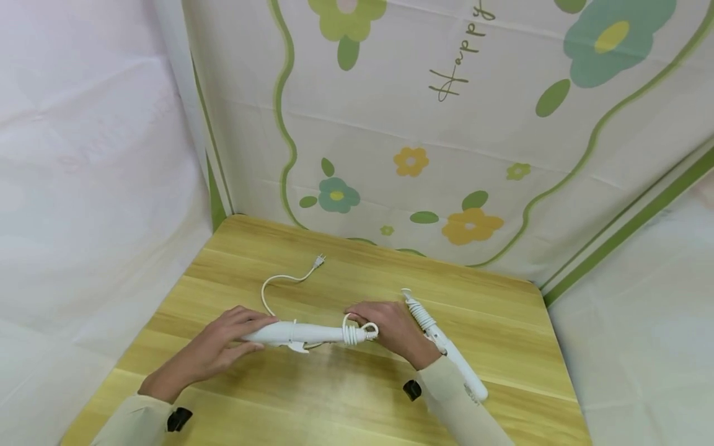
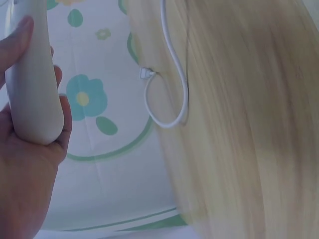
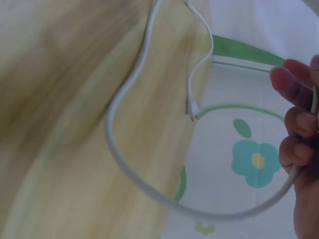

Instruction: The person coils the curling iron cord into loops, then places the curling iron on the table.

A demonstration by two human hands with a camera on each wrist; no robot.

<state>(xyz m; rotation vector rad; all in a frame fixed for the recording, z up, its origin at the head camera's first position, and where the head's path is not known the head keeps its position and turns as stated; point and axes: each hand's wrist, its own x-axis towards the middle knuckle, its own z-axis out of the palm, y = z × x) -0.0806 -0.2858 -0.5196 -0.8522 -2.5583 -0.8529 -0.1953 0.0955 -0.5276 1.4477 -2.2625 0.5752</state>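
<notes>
Left hand [image 1: 222, 339] grips white appliance [image 1: 319, 333]; right hand [image 1: 395, 328] grips its cord [image 3: 234, 217]. Risk: wound coils [image 1: 349, 336] may spring loose should right hand slacken.

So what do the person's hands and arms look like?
The left hand and right hand are bare. The left sleeve and right sleeve are pale cream. A small black piece shows beside each sleeve; I can't tell what it is.

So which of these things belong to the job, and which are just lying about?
In the job:
white appliance, held in the left hand
cord, partly wound round it, gripped by the right hand
plug, on the table

Apparently just lying about:
second white appliance, in neither hand
flowered cloth, hanging behind
</notes>
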